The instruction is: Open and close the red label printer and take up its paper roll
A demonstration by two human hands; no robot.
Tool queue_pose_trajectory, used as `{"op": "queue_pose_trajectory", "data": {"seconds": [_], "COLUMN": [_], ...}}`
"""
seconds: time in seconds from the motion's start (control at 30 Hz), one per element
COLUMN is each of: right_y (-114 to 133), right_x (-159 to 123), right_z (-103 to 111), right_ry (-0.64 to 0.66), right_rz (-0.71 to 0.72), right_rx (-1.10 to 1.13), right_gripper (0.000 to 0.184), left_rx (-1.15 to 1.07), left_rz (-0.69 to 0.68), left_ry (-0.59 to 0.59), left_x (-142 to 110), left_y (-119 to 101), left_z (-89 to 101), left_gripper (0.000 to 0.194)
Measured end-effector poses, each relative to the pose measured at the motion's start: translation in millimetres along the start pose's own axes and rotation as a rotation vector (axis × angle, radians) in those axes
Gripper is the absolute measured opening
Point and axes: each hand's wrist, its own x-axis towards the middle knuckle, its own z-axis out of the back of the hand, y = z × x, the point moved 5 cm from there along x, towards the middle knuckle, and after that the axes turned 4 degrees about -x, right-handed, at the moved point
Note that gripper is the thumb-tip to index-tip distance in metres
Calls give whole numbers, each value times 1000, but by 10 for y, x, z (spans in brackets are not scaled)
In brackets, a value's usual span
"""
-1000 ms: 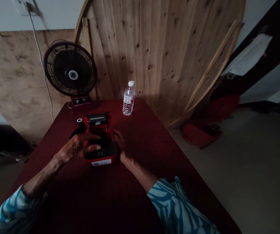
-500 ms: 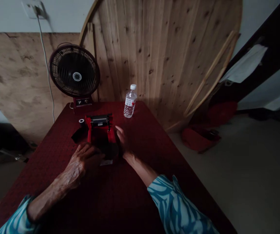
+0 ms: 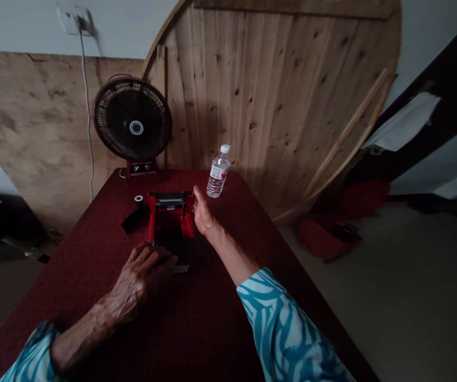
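A small red machine [image 3: 188, 225] with a black bed and a dark bar with a metal strip across its far end lies on the table; its exact kind is unclear. My left hand [image 3: 146, 268] is curled over its near left corner, fingers together, the thumb side reaching across the front edge. A pale label [image 3: 180, 269] shows at that edge. My right hand [image 3: 205, 213] is against the machine's far right side, one finger stretched up and the others partly hidden. To the machine's left are a small black roll with a white ring end [image 3: 138, 199] and a flat black piece [image 3: 131, 220].
The table [image 3: 104, 265] has a dark red patterned cover. At its far end stand a fan [image 3: 136, 127] and a clear water bottle [image 3: 217, 172]. A large round wooden board [image 3: 268, 95] leans on the wall behind. A red basin-like thing [image 3: 326, 239] is on the floor at right.
My right hand has moved forward along the machine's right side, up to its far bar. The left hand stays at the near left corner. The view has shifted slightly.
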Motion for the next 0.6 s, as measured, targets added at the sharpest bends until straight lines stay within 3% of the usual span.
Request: {"op": "queue_pose_trajectory", "data": {"seconds": [0.13,0.3,0.43,0.6], "right_y": [16,-61,-219,-191], "right_x": [-173,-484,-574,-673], "right_z": [78,249,305,284], "right_ry": [-19,-29,-46,-36], "right_rz": [46,197,92,112], "right_rx": [-122,-270,-214,-273], "right_gripper": [50,31,50,51], "left_rx": [-23,-30,-46,-74], "left_rz": [-10,-10,7,20], "left_ry": [35,-11,13,26], "left_x": [-17,-61,-76,-78], "left_y": [3,25,32,6], "left_z": [-9,-43,-71,-75], "left_gripper": [34,43,42,41]}}
